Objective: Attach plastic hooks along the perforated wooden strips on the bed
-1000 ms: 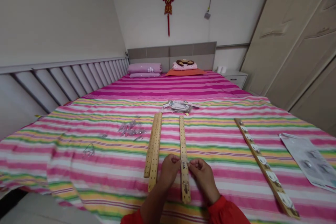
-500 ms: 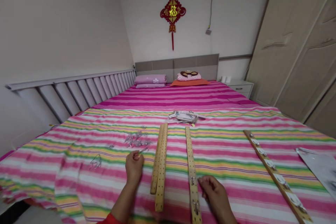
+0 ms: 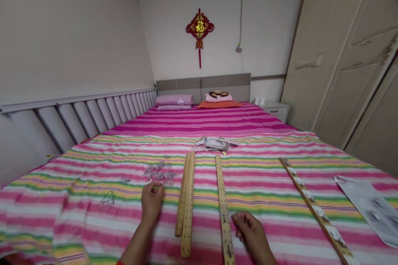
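Observation:
My left hand (image 3: pixel 151 201) reaches forward on the striped bedspread, its fingers closed around a small clear hook at the near edge of a pile of hooks (image 3: pixel 159 171). My right hand (image 3: pixel 251 229) rests loosely curled just right of a perforated wooden strip (image 3: pixel 223 209), which carries two metal hooks near its close end; the fingers touch or nearly touch the strip. A pair of wooden strips (image 3: pixel 185 201) lies between my two hands.
A fourth wooden strip with several hooks fitted (image 3: pixel 314 204) lies to the right, beside a sheet of plastic packaging (image 3: pixel 370 206). More packaging (image 3: pixel 214 143) sits beyond the strips. A lone wire hook (image 3: pixel 107 201) lies left. Padded rail on the left, wardrobe on the right.
My left hand left the single strip and moved left and forward to the hook pile, closing on a hook. My right hand let go and stayed beside the strip. The view tilted up.

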The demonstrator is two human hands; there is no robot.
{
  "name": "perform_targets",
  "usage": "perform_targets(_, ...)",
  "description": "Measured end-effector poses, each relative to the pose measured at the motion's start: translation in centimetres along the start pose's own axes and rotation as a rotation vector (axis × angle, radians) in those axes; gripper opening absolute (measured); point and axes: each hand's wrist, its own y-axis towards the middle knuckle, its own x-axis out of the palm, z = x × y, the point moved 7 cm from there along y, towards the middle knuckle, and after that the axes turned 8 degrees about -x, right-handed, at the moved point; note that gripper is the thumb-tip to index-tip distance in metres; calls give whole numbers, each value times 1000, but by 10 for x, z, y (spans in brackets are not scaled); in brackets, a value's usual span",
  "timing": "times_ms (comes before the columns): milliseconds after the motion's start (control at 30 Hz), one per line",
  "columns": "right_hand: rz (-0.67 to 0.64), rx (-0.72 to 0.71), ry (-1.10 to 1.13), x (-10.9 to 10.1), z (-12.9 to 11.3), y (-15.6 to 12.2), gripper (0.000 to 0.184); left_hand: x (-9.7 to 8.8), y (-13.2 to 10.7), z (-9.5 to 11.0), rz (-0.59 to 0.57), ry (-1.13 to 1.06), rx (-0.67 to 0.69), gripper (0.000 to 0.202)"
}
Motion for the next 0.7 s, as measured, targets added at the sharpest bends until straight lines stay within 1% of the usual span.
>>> perform_targets(67, -1, 19, 28, -1, -2, 1, 38, -3, -11, 11, -70, -27, -9, 22)
perform_targets(133, 4, 43, 52, -1, -5, 0, 37, -1, -26, 26, -201, -23, 7, 21)
perform_targets(200, 6, 59, 64, 1, -11, -3, 38, 4, -46, 48, -353, -7, 71, 15)
perform_targets(300, -24, 24, 84, 12, -31, -9, 39, 10, -77, 81, -546, 19, 168, 8)
perform_targets(367, -77, -34, 83, 24, -52, -14, 38, 15, -93, 97, -636, 18, 177, 5)
perform_targets(467, -171, -147, 5, 41, -88, -24, 34, 22, -112, 111, -742, 9, 153, 4)
perform_targets(567, -209, -348, -91, 49, -121, -35, 29, 29, -131, 121, -812, 37, 187, 6)
perform_targets(633, -250, -432, -148, 51, -131, -42, 24, 31, -143, 125, -838, 62, 214, 9)
perform_targets(700, -288, -448, -184, 50, -130, -48, 21, 34, -152, 128, -855, 71, 226, 12)
